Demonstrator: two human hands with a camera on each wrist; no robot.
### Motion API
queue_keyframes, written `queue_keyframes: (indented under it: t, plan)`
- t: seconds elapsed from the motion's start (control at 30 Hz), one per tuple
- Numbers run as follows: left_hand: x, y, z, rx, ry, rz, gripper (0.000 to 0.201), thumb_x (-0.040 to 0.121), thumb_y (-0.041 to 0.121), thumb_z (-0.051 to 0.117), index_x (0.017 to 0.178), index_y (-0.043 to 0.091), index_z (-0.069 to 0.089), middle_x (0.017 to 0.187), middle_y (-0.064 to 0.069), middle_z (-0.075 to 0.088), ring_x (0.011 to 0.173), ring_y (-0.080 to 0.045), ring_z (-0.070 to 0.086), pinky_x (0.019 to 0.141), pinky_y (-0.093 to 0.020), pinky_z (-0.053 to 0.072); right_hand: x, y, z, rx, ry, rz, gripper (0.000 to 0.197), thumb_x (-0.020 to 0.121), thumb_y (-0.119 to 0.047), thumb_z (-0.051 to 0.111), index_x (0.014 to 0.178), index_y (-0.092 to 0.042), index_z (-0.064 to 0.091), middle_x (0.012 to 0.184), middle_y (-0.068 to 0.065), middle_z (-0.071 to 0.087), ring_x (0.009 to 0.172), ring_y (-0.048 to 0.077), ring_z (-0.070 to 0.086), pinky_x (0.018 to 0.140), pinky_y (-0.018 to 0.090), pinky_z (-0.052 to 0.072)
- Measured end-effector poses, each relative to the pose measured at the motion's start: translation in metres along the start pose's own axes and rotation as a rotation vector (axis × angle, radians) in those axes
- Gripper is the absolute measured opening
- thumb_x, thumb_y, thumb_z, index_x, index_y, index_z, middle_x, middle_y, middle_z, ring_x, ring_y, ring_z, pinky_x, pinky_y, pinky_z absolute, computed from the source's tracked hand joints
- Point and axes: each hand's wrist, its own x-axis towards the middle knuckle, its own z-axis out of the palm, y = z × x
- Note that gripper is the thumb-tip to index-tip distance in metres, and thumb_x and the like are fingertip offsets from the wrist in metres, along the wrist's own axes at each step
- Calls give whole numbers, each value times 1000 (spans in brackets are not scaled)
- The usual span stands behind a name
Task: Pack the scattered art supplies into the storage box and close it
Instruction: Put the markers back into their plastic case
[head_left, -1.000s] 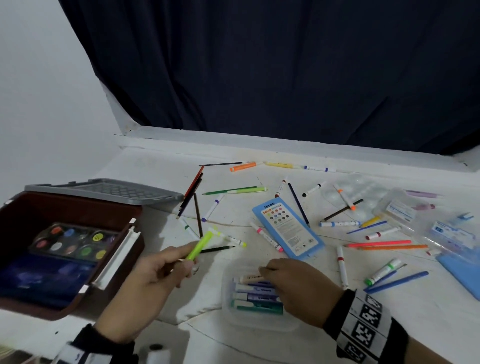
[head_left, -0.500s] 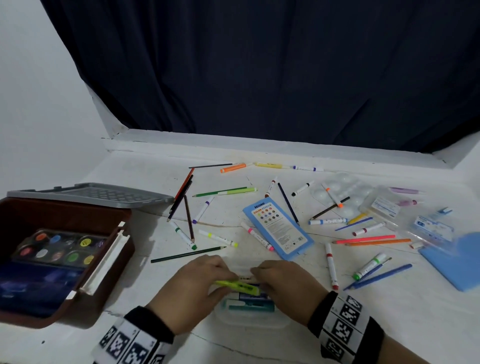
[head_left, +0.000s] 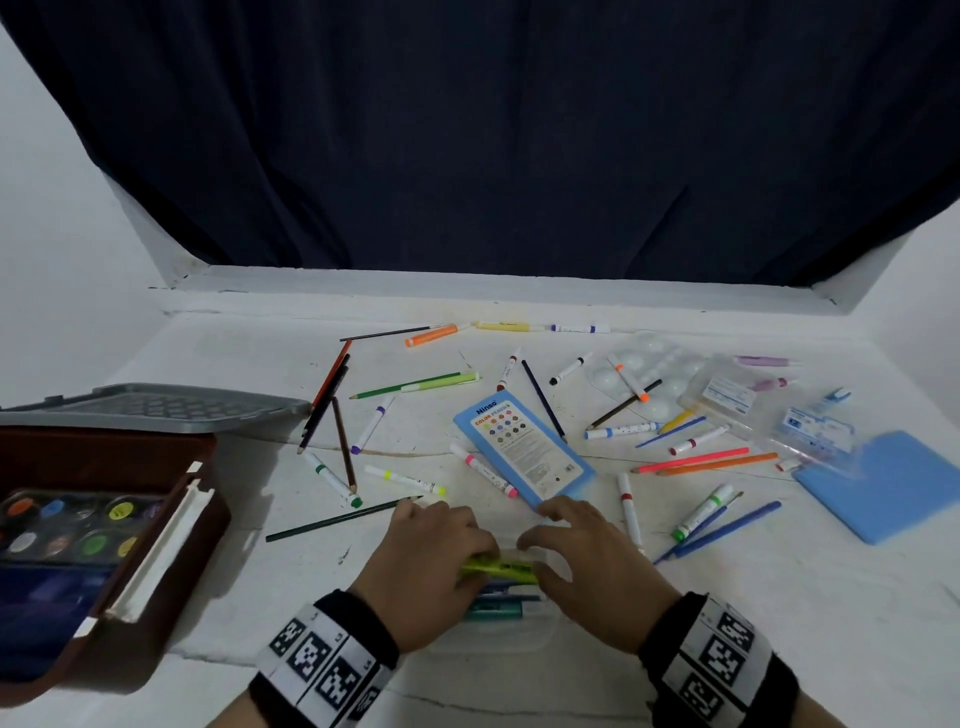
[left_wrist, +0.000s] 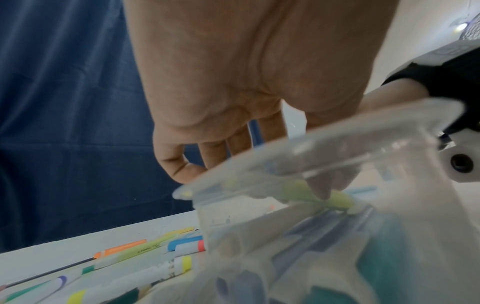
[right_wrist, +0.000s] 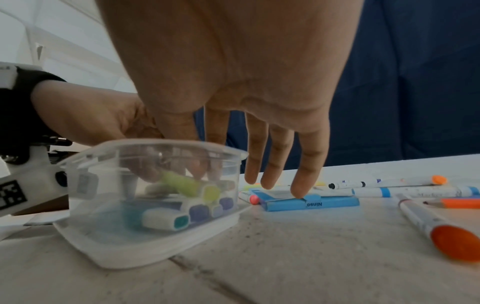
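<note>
Both hands meet over a small clear plastic tub (right_wrist: 145, 197) with rounded corners, standing on the rough white table (head_left: 779, 597) near the front edge. The left hand (head_left: 421, 566) and the right hand (head_left: 592, 566) each press fingertips onto a chunky yellow-green highlighter (right_wrist: 187, 186), which lies slanted atop blue, purple and teal markers inside the tub; whether the left fingers curl round it I cannot tell, while the right hand's outer fingers hang straight and spread. The brown storage box (head_left: 171, 525) sits open at far left, holding a round-welled watercolour palette (head_left: 72, 525). A flat blue pencil pack (head_left: 524, 447) lies just beyond the hands.
</note>
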Motion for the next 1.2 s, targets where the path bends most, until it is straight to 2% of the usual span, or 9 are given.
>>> queue_keyframes:
  t: [0.1, 0.2, 0.53, 0.7, 0.83, 0.93, 1.07, 1.13, 1.2]
  plan:
    - [3, 1, 1, -4, -36, -17, 25, 95, 48, 49, 111, 36, 64, 101, 13, 56, 95, -11, 50, 75, -36, 20, 1, 3, 7, 18, 27, -18, 25, 95, -39, 52, 120, -39, 56, 125, -12, 47, 116, 8, 45, 97, 27, 44]
    - [5, 0, 2, -21, -27, -22, 23, 93, 47, 52, 111, 38, 63, 101, 14, 56, 95, -9, 52, 76, -35, 22, 2, 4, 9, 30, 44, -23, 24, 95, -37, 52, 118, -37, 56, 117, -12, 48, 109, 7, 47, 92, 25, 45]
    - [6, 3, 2, -37, -19, -37, 20, 92, 46, 57, 109, 38, 64, 99, 15, 56, 92, -7, 54, 80, -33, 28, 4, 5, 11, 27, 35, -32, 22, 94, -35, 54, 116, -37, 56, 114, -14, 48, 101, 3, 46, 86, 16, 42]
    - [5, 1, 0, -90, 17, -23, 21, 89, 47, 62, 108, 37, 64, 97, 15, 58, 90, -7, 55, 80, -31, 30, 3, 3, 5, 51, 21, -21, 24, 95, -35, 55, 119, -35, 57, 120, -13, 47, 107, 4, 46, 91, 20, 44]
    - [-2, -7, -3, -231, 96, -29, 16, 84, 38, 71, 99, 37, 69, 86, 18, 58, 78, -3, 56, 75, -22, 41, 3, 3, 2, 75, 34, -26, 24, 95, -33, 53, 119, -34, 58, 121, -13, 47, 108, 3, 46, 92, 21, 44]
    - [-12, -16, -5, -351, 190, -73, 13, 84, 35, 75, 96, 37, 69, 84, 20, 59, 76, -3, 58, 71, -17, 45, 3, 4, -2, 106, 72, -42, 22, 96, -31, 54, 117, -34, 59, 121, -15, 47, 109, 1, 46, 95, 19, 44]
    - [-26, -31, 0, -402, 289, -165, 18, 86, 34, 72, 102, 42, 68, 89, 21, 57, 87, -2, 55, 75, -10, 41, 7, 1, -14, 121, 195, -67, 19, 95, -31, 57, 113, -31, 63, 117, -20, 50, 110, -4, 46, 88, 2, 34]
    - [-35, -37, 3, -444, 295, -218, 24, 86, 31, 73, 105, 43, 67, 94, 21, 58, 90, -1, 56, 74, -7, 40, 14, 2, -23, 132, 273, -89, 15, 95, -29, 58, 107, -27, 66, 110, -17, 56, 107, -3, 49, 88, 3, 36]
    - [-43, -41, 5, -545, 275, -257, 27, 87, 26, 74, 106, 43, 67, 96, 19, 62, 89, -1, 60, 73, -8, 43, 25, 5, -33, 117, 327, -118, 12, 94, -28, 60, 102, -22, 66, 102, -12, 61, 100, -1, 54, 85, 11, 44]
